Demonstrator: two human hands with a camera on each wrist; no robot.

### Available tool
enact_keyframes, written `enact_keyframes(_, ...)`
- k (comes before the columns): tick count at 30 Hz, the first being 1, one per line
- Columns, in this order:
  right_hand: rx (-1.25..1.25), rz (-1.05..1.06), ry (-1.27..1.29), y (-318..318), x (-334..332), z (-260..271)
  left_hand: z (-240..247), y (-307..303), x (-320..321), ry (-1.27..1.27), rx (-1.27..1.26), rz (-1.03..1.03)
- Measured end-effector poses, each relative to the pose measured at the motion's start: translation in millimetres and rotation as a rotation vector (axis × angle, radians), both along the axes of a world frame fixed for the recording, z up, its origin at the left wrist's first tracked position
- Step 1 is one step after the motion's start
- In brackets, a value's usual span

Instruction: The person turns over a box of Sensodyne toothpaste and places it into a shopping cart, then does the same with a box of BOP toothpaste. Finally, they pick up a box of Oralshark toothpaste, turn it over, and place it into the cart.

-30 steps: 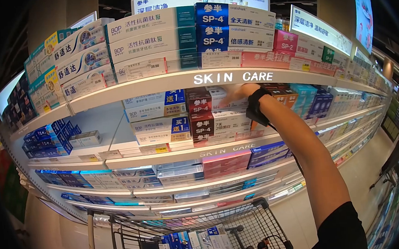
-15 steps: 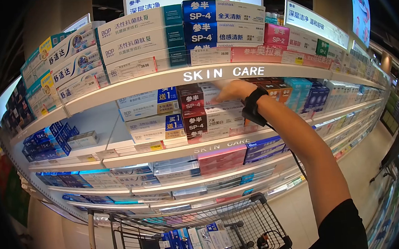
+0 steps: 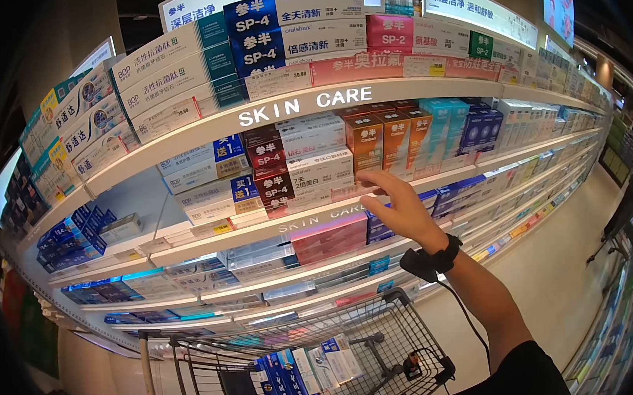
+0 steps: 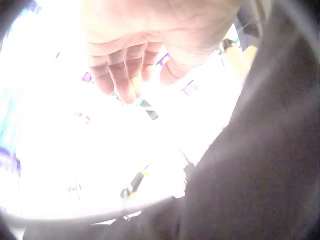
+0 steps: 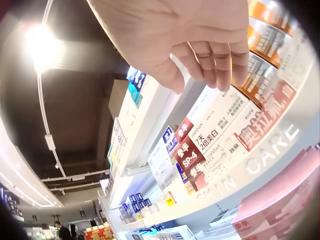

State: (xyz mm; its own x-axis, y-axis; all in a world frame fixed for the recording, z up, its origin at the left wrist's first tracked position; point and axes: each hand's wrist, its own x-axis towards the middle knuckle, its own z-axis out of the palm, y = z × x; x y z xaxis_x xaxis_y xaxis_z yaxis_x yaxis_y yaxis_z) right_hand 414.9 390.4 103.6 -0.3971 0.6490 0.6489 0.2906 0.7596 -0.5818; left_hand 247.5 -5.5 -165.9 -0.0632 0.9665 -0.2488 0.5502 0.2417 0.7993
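Observation:
My right hand [image 3: 402, 210] is in front of the middle shelf's edge with fingers loosely bent and nothing in them. Just beyond its fingertips stand stacked maroon-and-white SP-4 toothpaste boxes [image 3: 318, 174]; orange toothpaste boxes [image 3: 396, 142] stand beside those. In the right wrist view, the fingers overlap the white toothpaste box [image 5: 212, 125] and the orange ones. My left hand [image 4: 145, 45] hangs with relaxed fingers and holds nothing; the view behind it is washed out by glare. Blue toothpaste boxes [image 3: 284, 379] and white boxes [image 3: 328, 365] lie in the shopping cart [image 3: 394, 293] below.
The top shelf [image 3: 310, 108] juts out above the middle one, carrying blue SP-4 boxes [image 3: 254, 34]. Lower shelves hold pink boxes [image 3: 330, 240]. Teal boxes [image 3: 444, 130] stand farther right. A cable [image 3: 468, 319] hangs from my right wrist. Floor [image 3: 535, 285] shows at the right.
My right hand has drawn back and down from among the SP-4 toothpaste boxes, and comes out with nothing in it. The head view has turned right, so the shelves sit farther left.

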Motion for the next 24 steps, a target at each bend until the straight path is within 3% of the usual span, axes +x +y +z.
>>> enact_keyframes(2,-0.143,-0.019,0.079,7,4,-18,45,39,-22,-0.015,0.276,0.073)
enact_keyframes(3,-0.206,-0.021,0.099,9,3,-24,80,64,-32,-0.066,0.072,0.105)
enact_keyframes(4,-0.271,-0.023,0.119,12,1,-30,82,91,-39,-0.066,0.397,0.197)
enact_keyframes(7,-0.434,0.098,0.294,37,-10,-47,138,161,-67,-0.105,0.592,0.21)
enact_keyframes(11,-0.433,0.1,0.258,45,-23,-46,189,245,-93,-0.325,0.749,0.267)
enact_keyframes(19,-0.479,0.069,0.313,54,-40,-50,222,353,-116,-0.32,0.84,0.294)
enact_keyframes(24,-0.472,0.038,0.321,50,-43,-47,226,379,-122,-0.271,0.836,0.312)
